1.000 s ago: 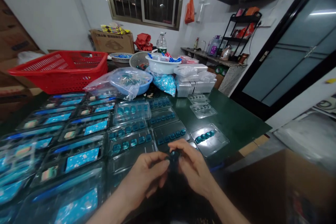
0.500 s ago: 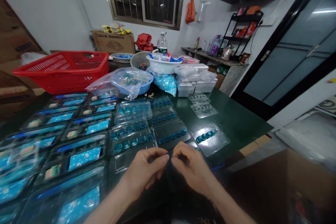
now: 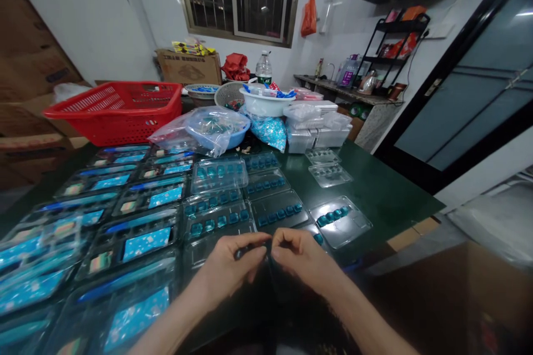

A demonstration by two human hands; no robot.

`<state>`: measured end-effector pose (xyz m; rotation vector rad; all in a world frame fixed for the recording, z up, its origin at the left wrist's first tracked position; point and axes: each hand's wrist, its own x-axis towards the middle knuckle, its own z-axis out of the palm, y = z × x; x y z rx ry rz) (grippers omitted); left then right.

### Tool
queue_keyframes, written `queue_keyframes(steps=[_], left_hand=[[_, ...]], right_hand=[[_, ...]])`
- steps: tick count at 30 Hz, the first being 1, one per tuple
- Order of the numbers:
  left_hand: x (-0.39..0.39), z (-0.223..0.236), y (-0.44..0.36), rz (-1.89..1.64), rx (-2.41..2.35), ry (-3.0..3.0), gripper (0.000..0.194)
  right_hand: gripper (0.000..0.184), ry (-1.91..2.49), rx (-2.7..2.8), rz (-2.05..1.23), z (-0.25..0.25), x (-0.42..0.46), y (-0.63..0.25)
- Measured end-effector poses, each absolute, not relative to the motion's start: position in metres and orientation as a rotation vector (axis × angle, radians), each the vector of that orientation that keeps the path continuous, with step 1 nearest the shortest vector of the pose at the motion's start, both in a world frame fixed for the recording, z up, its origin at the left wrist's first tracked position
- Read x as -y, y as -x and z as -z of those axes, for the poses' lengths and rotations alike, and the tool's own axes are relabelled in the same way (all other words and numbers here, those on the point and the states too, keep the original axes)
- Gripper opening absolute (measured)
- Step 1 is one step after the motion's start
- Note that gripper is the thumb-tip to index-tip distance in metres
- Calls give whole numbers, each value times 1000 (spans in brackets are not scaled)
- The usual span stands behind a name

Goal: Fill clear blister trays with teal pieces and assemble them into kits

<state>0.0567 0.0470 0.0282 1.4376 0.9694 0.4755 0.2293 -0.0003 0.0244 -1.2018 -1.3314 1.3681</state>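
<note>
My left hand (image 3: 229, 263) and my right hand (image 3: 302, 255) meet over the near edge of the table, fingertips almost touching. Thumb and forefinger are pinched together on each hand. Whatever lies between the fingertips is too small or hidden to make out. Just beyond my hands is a clear plastic tray (image 3: 291, 199) with a row of teal square pieces (image 3: 278, 215). Another clear tray (image 3: 358, 224) with teal pieces (image 3: 333, 216) lies to the right. A tray partly under my right hand shows one teal piece (image 3: 318, 238).
Filled trays with blue pens and blue patterned packets (image 3: 147, 244) cover the left side. Behind them stand a red basket (image 3: 125, 122), a blue basin (image 3: 233, 138) under plastic, a white basin (image 3: 266, 105) and stacked clear boxes (image 3: 320, 138). A cardboard box (image 3: 458, 299) is at lower right.
The view has turned slightly left, so the table and room sit further right in the picture. My hands keep nearly the same pinched pose, fingertips slightly closer together.
</note>
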Motion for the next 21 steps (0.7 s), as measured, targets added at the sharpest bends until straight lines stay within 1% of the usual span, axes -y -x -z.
queue_keyframes(steps=[3,7,9,12,15,17,21], left_hand=[[-46,-31,-56,-462,-936,-1484,43],[-41,-38,-60,-635,-931,-1804,28],[-39,-39,-62,-682,-915,-1899,27],[-40,-38,-60,-584,-928,-1909,26],[-43,-40,-56,-438,-915,-1952,22],[-46,-43,-53,-369,-867,-1999,21],[-49,-47,-51,-245,-855,-1993,18]], right_hand=[[13,1167,1337,-1408,-24,-1,-229],[10,1169,1375,-1387,-21,-4,-227],[9,1195,1406,-1338,-18,-6,-226],[9,1231,1466,-1328,-15,-8,-227],[5,1277,1613,-1324,-14,-7,-227],[6,1342,1771,-1179,-14,-4,-222],[8,1427,2061,-644,-13,1,-208]])
